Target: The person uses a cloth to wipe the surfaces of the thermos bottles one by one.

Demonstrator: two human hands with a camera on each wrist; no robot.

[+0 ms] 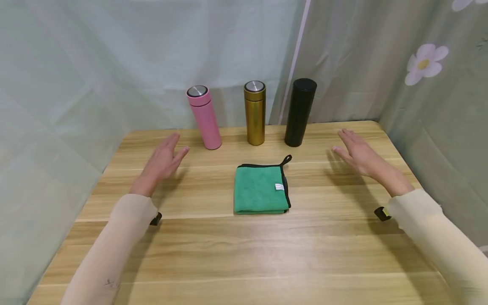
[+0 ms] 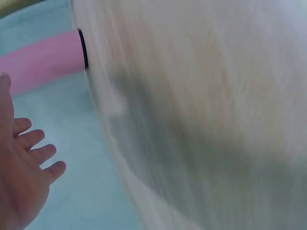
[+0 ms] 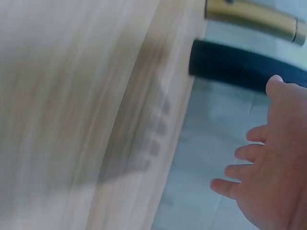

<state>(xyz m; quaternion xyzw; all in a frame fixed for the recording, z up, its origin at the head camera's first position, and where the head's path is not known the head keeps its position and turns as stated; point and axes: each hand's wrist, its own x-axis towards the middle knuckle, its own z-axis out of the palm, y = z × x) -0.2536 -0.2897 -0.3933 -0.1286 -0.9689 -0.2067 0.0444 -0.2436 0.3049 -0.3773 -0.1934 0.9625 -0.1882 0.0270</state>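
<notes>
One folded green cloth with black edging point(image 1: 259, 188) lies on a wood-grain table point(image 1: 228, 254). Behind it to the left stands a pink cylindrical bottle point(image 1: 206, 123); straight behind, a metallic gold cylindrical bottle point(image 1: 255, 118); behind to the right, a black cylindrical bottle point(image 1: 300, 114). Left of the cloth hovers the left hand point(image 1: 164, 159), right of it the right hand point(image 1: 360, 154), both with fingers outstretched.

Observing remotely through the head view, I log a wood-grain table point(image 1: 213, 250) running from centre to 6 o'clock, a pale curtain point(image 1: 145, 51) from 9 through 12 to 3, its light stripe point(image 1: 300, 36) at 1, and at 2 a yellow-centred flower print point(image 1: 423, 64) below a cut-off flower point(image 1: 461, 4).
</notes>
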